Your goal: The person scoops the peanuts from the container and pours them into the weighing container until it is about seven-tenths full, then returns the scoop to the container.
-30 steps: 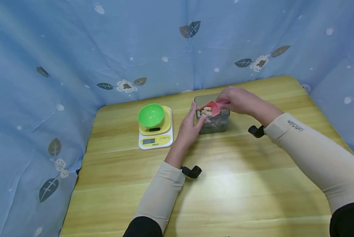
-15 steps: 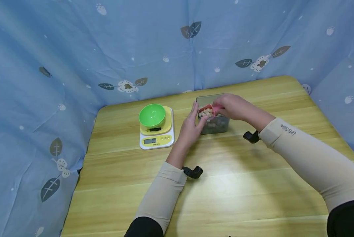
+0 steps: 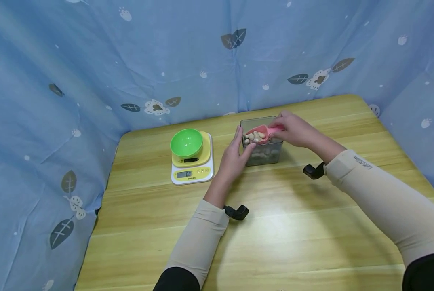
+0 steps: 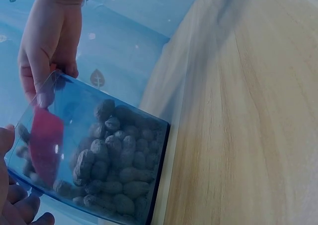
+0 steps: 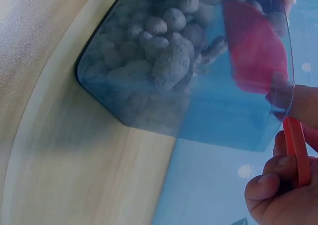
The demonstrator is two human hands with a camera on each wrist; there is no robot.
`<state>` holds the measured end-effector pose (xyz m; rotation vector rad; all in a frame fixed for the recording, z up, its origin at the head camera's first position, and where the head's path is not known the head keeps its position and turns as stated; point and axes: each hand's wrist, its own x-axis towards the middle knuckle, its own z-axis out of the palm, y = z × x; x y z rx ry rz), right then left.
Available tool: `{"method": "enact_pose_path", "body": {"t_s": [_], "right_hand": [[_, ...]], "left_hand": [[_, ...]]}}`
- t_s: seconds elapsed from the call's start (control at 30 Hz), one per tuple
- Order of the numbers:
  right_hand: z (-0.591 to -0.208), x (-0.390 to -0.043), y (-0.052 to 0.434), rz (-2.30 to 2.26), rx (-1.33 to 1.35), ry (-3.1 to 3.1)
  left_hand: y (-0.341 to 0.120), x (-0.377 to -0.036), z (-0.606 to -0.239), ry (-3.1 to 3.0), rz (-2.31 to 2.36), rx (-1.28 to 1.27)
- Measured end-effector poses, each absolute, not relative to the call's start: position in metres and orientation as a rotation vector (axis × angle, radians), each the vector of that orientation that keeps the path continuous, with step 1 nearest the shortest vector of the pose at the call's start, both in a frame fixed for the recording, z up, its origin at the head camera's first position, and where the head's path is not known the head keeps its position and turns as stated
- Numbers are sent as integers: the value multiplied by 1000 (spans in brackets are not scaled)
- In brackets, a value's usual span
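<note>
A light wooden table (image 3: 282,226) with rounded corners fills the lower view, its grain running crosswise. Blue fabric (image 3: 93,60) printed with grey leaves and white flowers hangs close behind and on both sides, creased. Soft light brightens the wood.

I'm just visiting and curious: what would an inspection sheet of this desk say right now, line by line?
Surface: wooden table, light grain, dry.
Job's things: clear container partly filled with peanuts; pink scoop loaded with peanuts, held over the container; green bowl sitting on a yellow and white kitchen scale, bowl looks empty.
Clutter: nothing seen.
Grippers: left hand rests against the container's left side, fingers straight; right hand pinches the scoop's handle.
Cables: nothing seen; a small black camera mount sits at each wrist.
Surroundings: blue cloth with leaf and flower print hangs round the table on three sides.
</note>
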<state>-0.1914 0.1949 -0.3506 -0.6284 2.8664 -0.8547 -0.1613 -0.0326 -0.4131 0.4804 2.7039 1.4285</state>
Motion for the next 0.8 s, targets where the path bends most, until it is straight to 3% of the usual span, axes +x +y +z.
{"method": "enact_pose_path", "body": {"t_s": [0.33,0.8], "right_hand": [[-347,-186,216,-1004,-422,2807],[-340,-178,222,-1021,-399,2828]], "left_hand": [[-32,-160,-412,2709,1405,442],[-33,-159,-409,2700,1380,451]]}}
